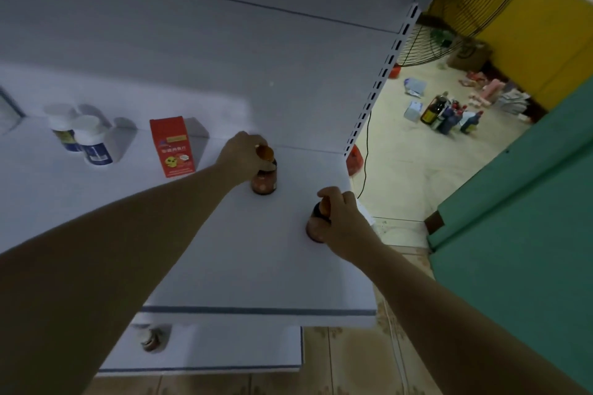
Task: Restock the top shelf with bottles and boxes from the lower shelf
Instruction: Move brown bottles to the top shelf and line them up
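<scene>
White top shelf (pixel 96 202). Left hand (pixel 242 154) curled round the cap of first amber bottle (pixel 264 181), upright mid-shelf. Right hand (pixel 341 218) grips second amber bottle (pixel 316 229) at its 4 o'clock. Red box (pixel 171 146) at 9 o'clock.

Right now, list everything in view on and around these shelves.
white-capped bottles: two, white with blue labels, top shelf, back left
red box: one, red, top shelf, right of them
farther amber bottle: one, brown, top shelf, middle right
nearer amber bottle: one, brown, top shelf's right edge
small bottle: one, colour unclear, lower shelf
floor bottles: several, dark, floor beyond
left hand: one, grips farther amber bottle's cap
right hand: one, grips nearer amber bottle
</scene>
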`<state>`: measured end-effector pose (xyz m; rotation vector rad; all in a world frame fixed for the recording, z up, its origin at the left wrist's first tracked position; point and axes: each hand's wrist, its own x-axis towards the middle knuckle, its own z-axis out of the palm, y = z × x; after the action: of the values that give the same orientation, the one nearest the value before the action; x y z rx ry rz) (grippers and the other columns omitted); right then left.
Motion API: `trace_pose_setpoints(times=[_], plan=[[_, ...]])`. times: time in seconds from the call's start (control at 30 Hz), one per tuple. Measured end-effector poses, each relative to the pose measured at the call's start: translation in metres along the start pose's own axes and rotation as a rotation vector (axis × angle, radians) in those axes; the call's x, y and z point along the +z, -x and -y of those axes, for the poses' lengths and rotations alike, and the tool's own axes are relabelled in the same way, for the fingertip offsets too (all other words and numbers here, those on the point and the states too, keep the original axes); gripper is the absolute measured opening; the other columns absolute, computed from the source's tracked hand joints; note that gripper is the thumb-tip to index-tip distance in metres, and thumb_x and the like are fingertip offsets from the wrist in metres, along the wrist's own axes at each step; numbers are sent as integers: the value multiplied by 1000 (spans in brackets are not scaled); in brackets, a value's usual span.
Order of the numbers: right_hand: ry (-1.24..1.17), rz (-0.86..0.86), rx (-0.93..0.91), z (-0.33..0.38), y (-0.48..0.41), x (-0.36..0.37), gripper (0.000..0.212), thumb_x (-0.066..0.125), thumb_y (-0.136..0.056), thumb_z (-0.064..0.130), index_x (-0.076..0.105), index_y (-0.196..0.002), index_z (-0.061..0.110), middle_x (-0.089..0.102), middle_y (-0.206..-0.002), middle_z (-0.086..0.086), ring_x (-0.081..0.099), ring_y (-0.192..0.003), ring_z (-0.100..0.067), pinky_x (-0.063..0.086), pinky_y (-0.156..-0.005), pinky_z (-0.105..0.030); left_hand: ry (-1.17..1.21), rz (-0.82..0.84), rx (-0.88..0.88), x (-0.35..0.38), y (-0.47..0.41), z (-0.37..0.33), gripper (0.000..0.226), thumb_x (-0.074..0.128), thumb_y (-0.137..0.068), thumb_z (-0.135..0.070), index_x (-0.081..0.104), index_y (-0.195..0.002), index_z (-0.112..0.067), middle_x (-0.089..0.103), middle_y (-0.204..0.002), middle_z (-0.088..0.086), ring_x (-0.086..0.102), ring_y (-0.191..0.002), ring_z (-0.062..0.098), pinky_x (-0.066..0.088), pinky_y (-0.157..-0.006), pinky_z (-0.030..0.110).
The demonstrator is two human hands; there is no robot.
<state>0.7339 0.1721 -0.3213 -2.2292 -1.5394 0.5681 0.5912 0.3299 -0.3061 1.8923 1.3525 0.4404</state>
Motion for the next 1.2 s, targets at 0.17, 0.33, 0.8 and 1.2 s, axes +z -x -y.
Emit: trace_pose_setpoints(times=[0.17,0.33,0.8,1.2], plan=[[-730,89,193,6,30,-12,53,80,-72,17,45,-111,21,58,-115,-9,61,-101,-27,55,-87,-41,364,102,-67,-22,47,-3,33,79,-73,-17,62,-100,-11,60,-102,6,54,-93,20,42,-67,21],[-1080,157,129,40,68,-50,28,68,-84,19,48,-102,25,62,-105,-1,60,-97,-19,45,-86,-33,577,158,-111,-67,113,-19,32,80,-71,-31,53,-88,-22,64,-107,5,58,-111,23,45,-85,31],[-1271,238,-129,209,224,-145,20,62,-87,27,57,-103,15,64,-85,-2,63,-91,-26,53,-83,-38,727,195,125,-205,326,-85,25,69,-82,-28,50,-89,-13,61,-78,6,65,-66,15,55,-62,29],[-1188,309,-343,390,325,-152,44,67,-84,30,47,-117,10,61,-103,-10,62,-92,-25,55,-78,-38,711,-106,221,-378,491,-51,27,68,-83,-31,49,-90,-13,62,-83,10,65,-78,26,57,-67,32]])
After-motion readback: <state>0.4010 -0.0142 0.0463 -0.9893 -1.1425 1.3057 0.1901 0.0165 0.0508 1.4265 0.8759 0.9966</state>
